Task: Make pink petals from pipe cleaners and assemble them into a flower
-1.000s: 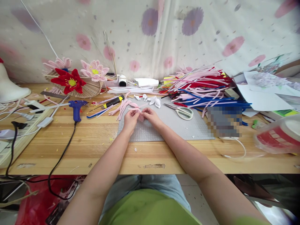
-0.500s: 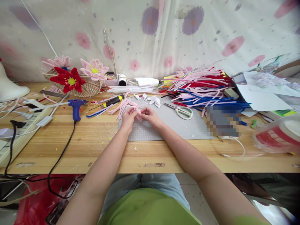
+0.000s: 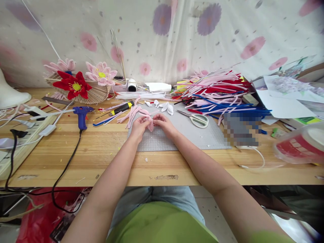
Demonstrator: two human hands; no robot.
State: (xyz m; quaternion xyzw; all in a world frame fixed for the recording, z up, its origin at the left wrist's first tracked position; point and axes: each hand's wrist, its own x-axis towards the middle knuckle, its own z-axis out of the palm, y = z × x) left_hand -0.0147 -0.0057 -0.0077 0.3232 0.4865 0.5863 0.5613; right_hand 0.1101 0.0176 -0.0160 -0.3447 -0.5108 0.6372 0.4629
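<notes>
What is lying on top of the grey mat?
On the mat lie scissors, white petals and, partly, some pink strips. The left hand holds a pink piece above it, with the right hand close by. What is directly under the hands is covered.

The bare left hand [image 3: 139, 129] pinches between thumb and fingers; just beside those fingertips, the bare right hand [image 3: 165, 125] curls its fingers inward. Behind the fingers, the bare left forearm [image 3: 116, 168] and bare right forearm [image 3: 202, 162] spread apart.
</notes>
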